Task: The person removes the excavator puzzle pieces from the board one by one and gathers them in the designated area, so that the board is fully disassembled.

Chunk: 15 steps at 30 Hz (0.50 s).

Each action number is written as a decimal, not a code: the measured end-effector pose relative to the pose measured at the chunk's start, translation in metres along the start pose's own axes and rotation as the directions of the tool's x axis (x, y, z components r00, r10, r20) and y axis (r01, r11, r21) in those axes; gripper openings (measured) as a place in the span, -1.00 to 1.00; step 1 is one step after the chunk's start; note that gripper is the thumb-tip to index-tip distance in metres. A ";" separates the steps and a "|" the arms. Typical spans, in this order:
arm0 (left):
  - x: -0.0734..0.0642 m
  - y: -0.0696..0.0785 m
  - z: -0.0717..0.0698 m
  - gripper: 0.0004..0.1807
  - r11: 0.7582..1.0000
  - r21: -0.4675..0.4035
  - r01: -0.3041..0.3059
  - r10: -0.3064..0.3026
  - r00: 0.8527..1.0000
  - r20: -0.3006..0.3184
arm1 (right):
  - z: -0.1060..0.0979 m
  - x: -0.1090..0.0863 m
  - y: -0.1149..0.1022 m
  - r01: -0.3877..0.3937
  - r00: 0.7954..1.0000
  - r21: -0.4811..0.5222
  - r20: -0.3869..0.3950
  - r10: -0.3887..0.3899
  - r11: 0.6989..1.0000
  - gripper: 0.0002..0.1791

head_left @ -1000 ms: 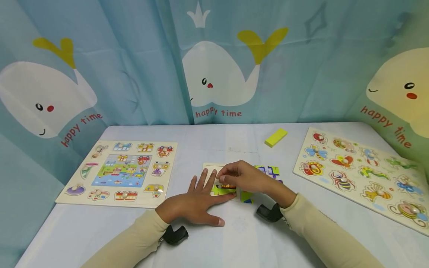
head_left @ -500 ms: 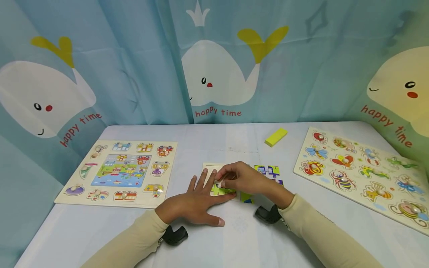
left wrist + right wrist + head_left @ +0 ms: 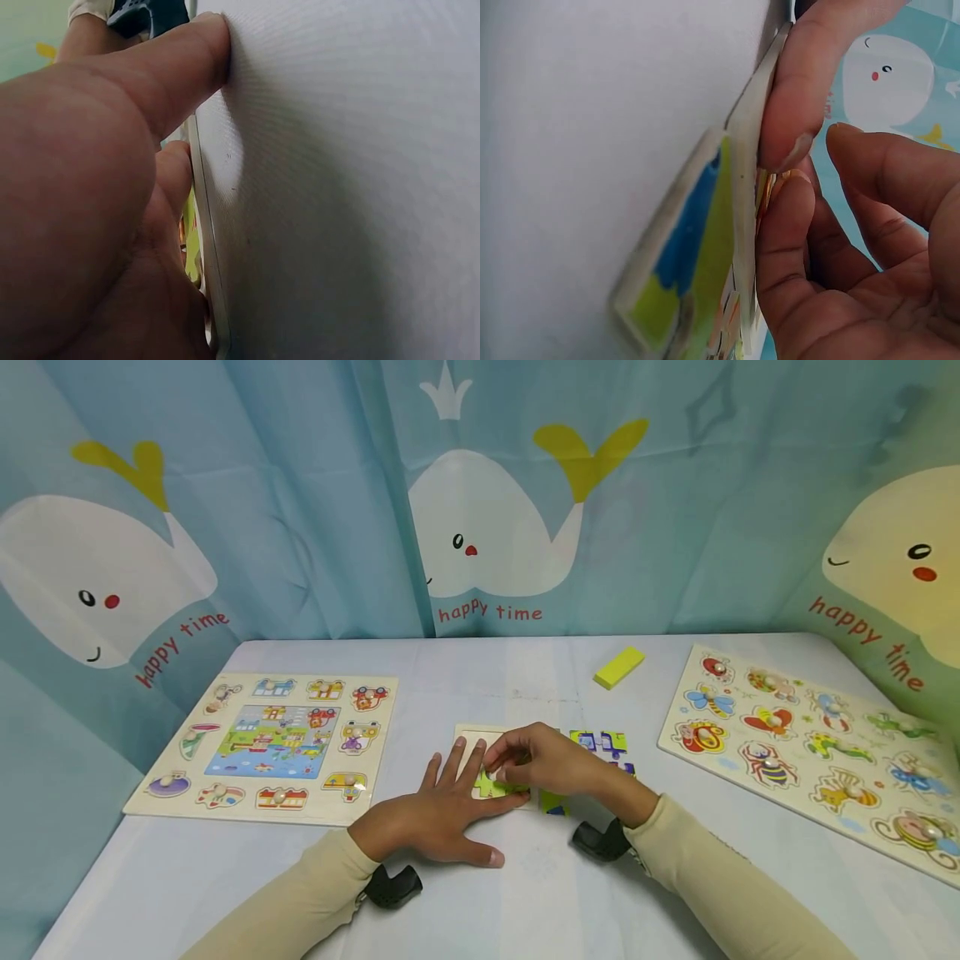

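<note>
My left hand point(image 3: 442, 818) lies flat with fingers spread, its fingertips on a small wooden puzzle board point(image 3: 468, 732) and its index finger along the near edge. Over that board my right hand point(image 3: 551, 764) bends down, thumb and index finger together at a puzzle piece point(image 3: 774, 187) whose orange edge shows by the thumb tip; most of it is hidden. Yellow-green pieces point(image 3: 487, 787) fill part of the board between the hands. Just right of the board lies a green-and-blue piece point(image 3: 553, 803), large in the right wrist view. In the left wrist view my thumb point(image 3: 191, 64) touches the tabletop.
More purple-and-green pieces point(image 3: 600, 743) lie beyond my right hand. A yellow block point(image 3: 618, 668) rests farther back. Knobbed puzzle boards flank the work: a vehicle board point(image 3: 195, 806) at left, an insect board point(image 3: 720, 760) at right. A whale-print curtain point(image 3: 495, 410) hangs behind the table.
My right thumb has shifted slightly over the piece, covering the red-orange part seen a second ago. My left hand stays in place.
</note>
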<state>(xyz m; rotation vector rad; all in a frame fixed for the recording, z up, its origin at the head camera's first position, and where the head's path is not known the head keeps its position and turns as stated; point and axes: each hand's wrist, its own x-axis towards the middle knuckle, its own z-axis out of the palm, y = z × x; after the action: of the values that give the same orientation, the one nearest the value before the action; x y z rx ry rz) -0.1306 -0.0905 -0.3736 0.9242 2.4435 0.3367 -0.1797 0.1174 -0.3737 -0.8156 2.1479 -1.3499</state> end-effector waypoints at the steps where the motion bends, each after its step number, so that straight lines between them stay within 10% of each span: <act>1: 0.000 0.000 0.000 -0.21 1.000 0.000 0.002 -0.002 1.000 0.001 | 0.000 0.000 0.000 -0.006 1.000 0.002 0.000 0.006 1.000 -0.81; 15: 0.000 0.001 -0.001 -0.20 1.000 0.016 0.013 -0.013 1.000 0.002 | 0.002 0.000 -0.001 -0.009 1.000 -0.003 -0.021 0.009 1.000 -0.83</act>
<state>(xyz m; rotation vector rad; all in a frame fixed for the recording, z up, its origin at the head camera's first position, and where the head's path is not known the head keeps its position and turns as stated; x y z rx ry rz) -0.1307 -0.0897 -0.3727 0.9150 2.4522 0.3119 -0.1782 0.1162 -0.3735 -0.7957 2.1674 -1.3564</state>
